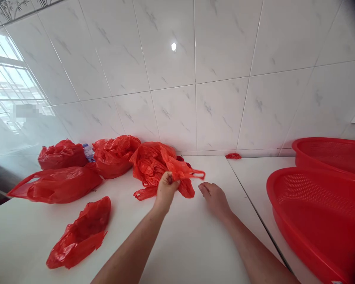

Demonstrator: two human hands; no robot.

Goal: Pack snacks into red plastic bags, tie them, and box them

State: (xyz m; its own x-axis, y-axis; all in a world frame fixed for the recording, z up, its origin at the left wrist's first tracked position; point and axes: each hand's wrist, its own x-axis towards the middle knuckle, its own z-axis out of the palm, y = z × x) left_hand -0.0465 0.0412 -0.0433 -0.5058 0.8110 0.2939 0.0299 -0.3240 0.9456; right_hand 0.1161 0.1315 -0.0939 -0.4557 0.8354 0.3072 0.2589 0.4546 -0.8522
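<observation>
My left hand [167,188] is closed in a pinch on a thin red plastic bag [182,169], whose looped handle sticks out to the right. Behind that hand the bag meets a crumpled heap of red plastic bags [150,157], and I cannot tell where one ends and the other begins. My right hand [214,197] hovers just right of the handle loop, a small gap away from it. Its fingers are curled together, and nothing shows in them.
Filled-looking red bags [62,154] stand at the back left beside a plastic bottle [89,152]. An open red bag [81,232] lies front left. Red plastic baskets [286,175] stand right, past a seam in the white table [189,244]. A tiled wall [221,110] rises behind.
</observation>
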